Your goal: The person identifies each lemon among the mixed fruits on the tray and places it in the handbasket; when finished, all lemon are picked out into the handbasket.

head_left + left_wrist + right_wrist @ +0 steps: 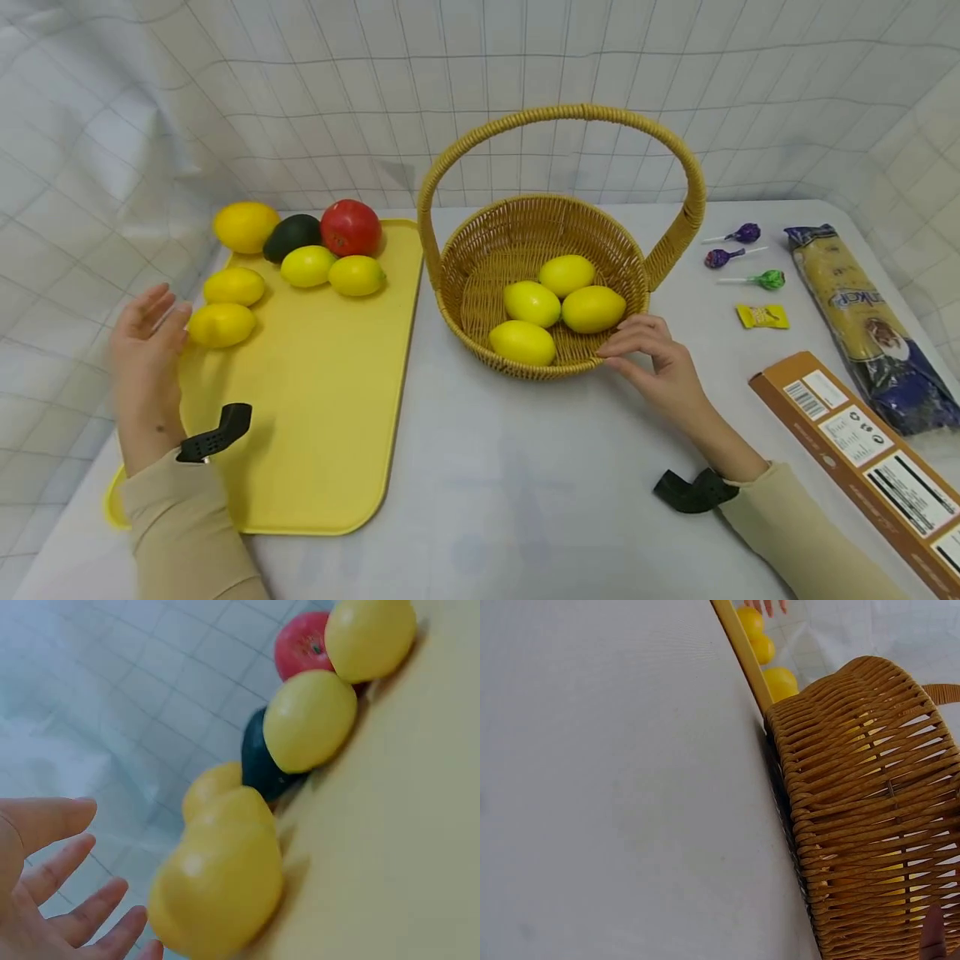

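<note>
The nearest lemon (221, 324), lying on the yellow tray (322, 400) just beside the released, spread fingers of the left hand (146, 350), is judged light, rigid and smooth-skinned, best enclosed around its middle, while the right hand (654, 360) rests loosely curled against the basket (480, 250) rim.

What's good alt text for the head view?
A left hand hovers open beside a lemon on a yellow tray of fruit, while the right hand touches the rim of a wicker basket holding four lemons on a white table.
</note>
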{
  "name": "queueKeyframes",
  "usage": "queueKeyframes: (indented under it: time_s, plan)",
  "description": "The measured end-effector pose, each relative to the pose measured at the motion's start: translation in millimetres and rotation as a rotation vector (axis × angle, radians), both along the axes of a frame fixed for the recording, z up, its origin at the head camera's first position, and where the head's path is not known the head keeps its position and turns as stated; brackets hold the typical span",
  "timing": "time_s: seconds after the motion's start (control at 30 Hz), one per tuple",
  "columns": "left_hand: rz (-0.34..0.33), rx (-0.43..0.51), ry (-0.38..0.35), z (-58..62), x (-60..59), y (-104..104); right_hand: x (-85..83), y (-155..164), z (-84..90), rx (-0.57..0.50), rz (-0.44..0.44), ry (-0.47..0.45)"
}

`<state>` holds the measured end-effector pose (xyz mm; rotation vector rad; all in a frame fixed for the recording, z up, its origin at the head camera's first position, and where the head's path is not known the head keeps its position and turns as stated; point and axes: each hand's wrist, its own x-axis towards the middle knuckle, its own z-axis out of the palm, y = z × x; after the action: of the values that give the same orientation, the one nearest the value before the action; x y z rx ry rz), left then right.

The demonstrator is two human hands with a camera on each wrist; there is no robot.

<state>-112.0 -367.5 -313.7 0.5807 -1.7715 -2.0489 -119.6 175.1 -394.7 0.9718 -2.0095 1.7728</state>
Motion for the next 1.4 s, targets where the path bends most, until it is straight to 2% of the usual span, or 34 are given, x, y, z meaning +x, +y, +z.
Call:
queueKeyframes:
  time_s: [0.07,0.1,0.23,0.27,0.4,0.5,0.6,0.67,0.73,0.77,0.83,0.93,1.0,1.07,1.17,1.23,1.4]
  plan:
    - [-0.013,-0.024,-0.101,-13.6,-2.7,-8,1.8,1,0.9,-0.009,-0.003,0.004]
    - [-0.032,-0.068,-0.148,-20.0,-5.2,-10,3.0,1,2.5,-0.014,-0.006,0.000]
    - [-0.150,-0.223,-0.247,-36.3,-9.5,-12,4.1,1,2.3,-0.026,-0.004,0.007]
    - [-0.162,-0.277,-0.267,-38.6,-9.2,-12,3.9,1,1.6,-0.028,0.001,0.009]
    - [-0.154,-0.385,-0.317,-40.8,-2.4,-16,0.8,-2,0.1,-0.024,0.021,0.012]
    - [-0.164,-0.414,-0.355,-38.0,1.6,-16,-0.3,-4,1.1,-0.013,0.020,0.001]
    - [-0.207,-0.293,-0.235,-30.8,3.3,-15,-1.0,-5,1.8,-0.006,0.013,-0.004]
    - [-0.257,-0.168,-0.084,-22.1,4.4,-11,-0.6,-4,1.7,-0.003,0.010,-0.009]
    - [-0.349,-0.044,0.110,-10.2,5.6,-3,-0.3,-3,0.9,-0.002,0.009,-0.008]
    - [-0.412,-0.029,0.178,-2.4,6.9,2,-0.1,-3,0.6,-0.001,0.010,-0.011]
    - [-0.561,-0.045,0.284,14.7,10.0,16,0.4,-2,0.2,0.001,0.010,-0.013]
    - [-0.774,-0.134,0.370,39.9,12.6,47,0.9,0,1.2,0.003,0.009,-0.007]
    - [-0.876,-0.195,0.407,51.4,11.8,74,0.7,1,2.3,0.006,0.007,-0.001]
    - [-0.962,-0.233,0.424,58.0,7.8,104,0.7,2,3.4,0.007,0.006,0.003]
    - [-1.087,-0.263,0.403,57.5,-6.3,152,0.1,3,3.4,0.003,0.008,0.011]
    - [-1.164,-0.288,0.351,51.3,-19.5,186,-0.3,2,3.7,-0.004,0.014,0.009]
    - [-1.285,-0.376,0.165,19.7,-48.2,264,3.4,-1,1.0,-0.004,0.022,-0.005]
